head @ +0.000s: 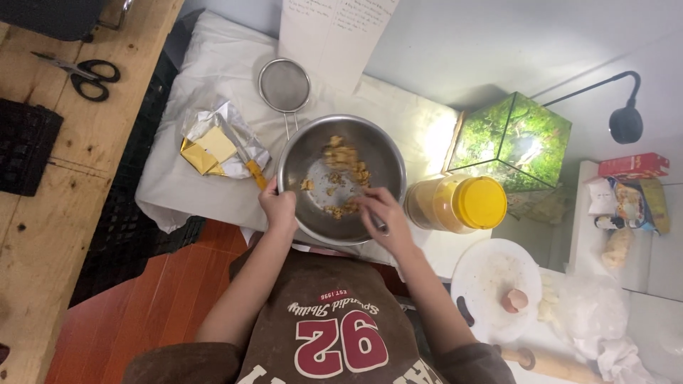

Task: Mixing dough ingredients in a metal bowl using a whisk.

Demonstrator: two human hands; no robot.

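A steel mixing bowl (388,160) sits on a white cloth and holds several yellowish crumbly lumps (345,160). My left hand (277,206) grips the bowl's near-left rim. My right hand (383,213) is closed around a metal utensil (379,227) at the bowl's near-right edge, its tip down among the lumps. Most of the utensil is hidden by my fingers.
Left of the bowl lies a butter block (215,144) in opened foil with a knife (245,160). A small sieve (284,86) sits behind. A yellow-lidded jar (462,204) stands right, with a glass terrarium (516,139), a white plate with eggshell (514,300), a rolling pin (548,363). Scissors (84,72) lie far left.
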